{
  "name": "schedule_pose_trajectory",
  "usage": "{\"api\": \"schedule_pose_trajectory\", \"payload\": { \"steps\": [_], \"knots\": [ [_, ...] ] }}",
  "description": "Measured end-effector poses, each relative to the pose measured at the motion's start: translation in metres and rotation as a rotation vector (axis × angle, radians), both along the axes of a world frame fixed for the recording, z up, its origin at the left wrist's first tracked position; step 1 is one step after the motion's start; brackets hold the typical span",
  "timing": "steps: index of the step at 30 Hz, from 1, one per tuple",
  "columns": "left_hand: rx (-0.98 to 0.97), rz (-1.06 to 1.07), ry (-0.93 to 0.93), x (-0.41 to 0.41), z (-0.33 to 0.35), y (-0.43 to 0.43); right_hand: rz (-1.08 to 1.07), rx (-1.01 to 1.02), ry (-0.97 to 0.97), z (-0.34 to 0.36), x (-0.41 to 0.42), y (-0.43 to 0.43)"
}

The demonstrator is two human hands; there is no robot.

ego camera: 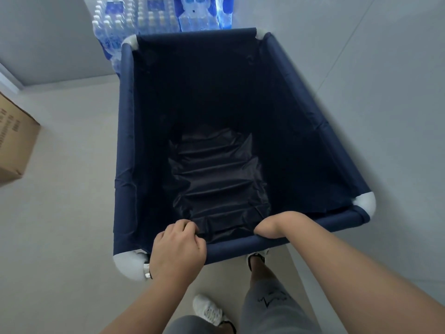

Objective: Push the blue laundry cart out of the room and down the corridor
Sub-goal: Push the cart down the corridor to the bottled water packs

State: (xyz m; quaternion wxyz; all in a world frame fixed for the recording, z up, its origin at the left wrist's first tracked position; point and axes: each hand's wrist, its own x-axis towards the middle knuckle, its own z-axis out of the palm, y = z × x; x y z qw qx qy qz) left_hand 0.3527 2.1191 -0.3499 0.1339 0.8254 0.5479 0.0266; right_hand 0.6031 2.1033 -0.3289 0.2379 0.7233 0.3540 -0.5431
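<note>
The blue laundry cart (pixel 125 141) fills the middle of the head view. It is a deep navy fabric bin on a tube frame with white corner joints, and nothing lies on its dark wrinkled bottom. My left hand (pixel 178 247) is closed over the near rim tube towards the left corner. My right hand (pixel 272 225) grips the same near rim further right, fingers curled down inside the fabric. Both forearms reach in from the bottom edge. My legs and white shoes show below the cart.
Shrink-wrapped packs of water bottles (pixel 134 18) are stacked against the wall right beyond the cart's far rim. A cardboard box (pixel 14 141) stands on the floor at the left. A grey wall (pixel 373 80) runs close along the cart's right side. Pale floor lies to the left.
</note>
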Motion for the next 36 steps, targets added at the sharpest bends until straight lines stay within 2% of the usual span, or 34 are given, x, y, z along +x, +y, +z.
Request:
{"api": "schedule_pose_trajectory", "payload": {
  "steps": [7,12,16,20,31,36],
  "knots": [
    [0.006,-0.002,-0.004,-0.001,0.001,0.0,-0.013,0.019,-0.03,-0.001,0.0,-0.002],
    [0.028,0.001,-0.012,-0.001,-0.001,-0.004,-0.112,-0.059,0.067,-0.001,-0.001,-0.004],
    [0.031,-0.003,-0.007,-0.002,-0.002,-0.003,-0.059,-0.025,0.059,-0.001,-0.003,-0.005],
    [0.032,-0.002,-0.011,-0.001,-0.001,-0.004,0.077,0.134,-0.029,-0.004,-0.006,-0.007],
    [0.059,-0.012,-0.014,0.0,-0.002,-0.005,0.048,0.117,-0.094,-0.002,-0.001,-0.013],
    [0.077,0.001,-0.04,-0.001,-0.002,-0.006,0.144,0.17,-0.172,0.003,-0.002,-0.016]
  ]
}}
